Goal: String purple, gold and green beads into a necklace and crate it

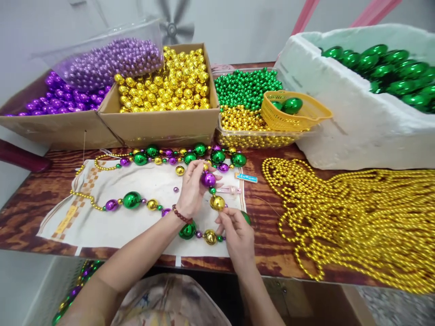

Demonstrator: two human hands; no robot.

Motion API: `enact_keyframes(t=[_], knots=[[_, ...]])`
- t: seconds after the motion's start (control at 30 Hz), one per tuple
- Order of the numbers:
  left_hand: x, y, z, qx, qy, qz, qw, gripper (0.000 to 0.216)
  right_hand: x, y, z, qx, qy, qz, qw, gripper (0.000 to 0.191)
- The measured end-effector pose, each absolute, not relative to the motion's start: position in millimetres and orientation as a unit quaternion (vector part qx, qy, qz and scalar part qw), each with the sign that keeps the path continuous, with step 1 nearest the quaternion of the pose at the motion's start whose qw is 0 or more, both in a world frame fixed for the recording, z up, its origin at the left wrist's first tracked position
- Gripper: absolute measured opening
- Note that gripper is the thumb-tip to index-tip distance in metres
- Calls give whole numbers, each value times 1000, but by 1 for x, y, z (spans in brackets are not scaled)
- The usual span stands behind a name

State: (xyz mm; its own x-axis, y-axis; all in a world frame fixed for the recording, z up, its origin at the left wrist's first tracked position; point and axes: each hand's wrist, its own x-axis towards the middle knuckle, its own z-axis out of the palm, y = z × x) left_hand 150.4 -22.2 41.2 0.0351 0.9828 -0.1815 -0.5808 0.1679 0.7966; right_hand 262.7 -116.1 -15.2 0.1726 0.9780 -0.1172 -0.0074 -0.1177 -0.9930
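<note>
My left hand [193, 188], with a dark red bracelet at its wrist, is closed on the upper end of a short run of beads: a small gold one, a purple ball [208, 179], a green one and a large gold ball [217, 203]. Below that gold ball, my right hand [237, 231] pinches at the strand's lower end with thumb and forefinger. The rest of the bead necklace [132, 200] curves over a white cloth [112, 231] in purple, green and gold. Beside my left hand lie a loose gold ball [180, 170] and a small purple bead [176, 189].
Cardboard boxes of purple balls [74, 97] and gold balls [170, 86] stand behind. A clear tub [258, 138] holds small beads under a yellow basket [295, 111]. Right are a foam box [322, 108] and gold bead strands [356, 217]. A blue cutter [246, 178] lies near the cloth.
</note>
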Motion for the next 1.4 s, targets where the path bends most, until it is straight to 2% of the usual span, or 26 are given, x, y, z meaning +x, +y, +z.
enact_keyframes(t=[0.1, 0.2, 0.33, 0.43, 0.6, 0.7, 0.83, 0.97, 1.03, 1.17, 1.33, 1.4], knots=[[166, -16, 32, 267, 408, 628, 606, 29, 266, -115, -14, -576, -474, 483, 458, 24], [172, -8, 23, 280, 419, 619, 603, 30, 281, -106, 0, -584, -511, 462, 428, 18], [175, -11, 13, 354, 400, 555, 638, 34, 303, -70, 30, -583, -508, 382, 506, 18], [177, -18, 7, 402, 382, 514, 654, 37, 312, -37, 40, -542, -502, 423, 524, 20], [176, -21, 0, 444, 358, 469, 674, 39, 317, -14, 26, -488, -502, 526, 483, 27], [174, -19, -4, 477, 350, 454, 666, 35, 317, -13, 21, -482, -507, 524, 486, 30], [170, -18, -8, 538, 356, 438, 626, 27, 320, -2, 33, -489, -488, 476, 544, 31], [163, -16, -4, 570, 361, 414, 611, 25, 320, 11, 48, -441, -449, 483, 609, 33], [159, -14, 1, 561, 368, 409, 618, 26, 317, 11, 49, -419, -452, 507, 602, 33], [154, -11, 11, 550, 377, 413, 620, 23, 309, 0, 38, -422, -487, 568, 511, 34], [154, -15, 19, 555, 381, 372, 640, 16, 308, -7, 34, -443, -435, 535, 573, 39], [157, -18, 23, 551, 380, 360, 650, 16, 311, -8, 39, -428, -443, 552, 562, 40]])
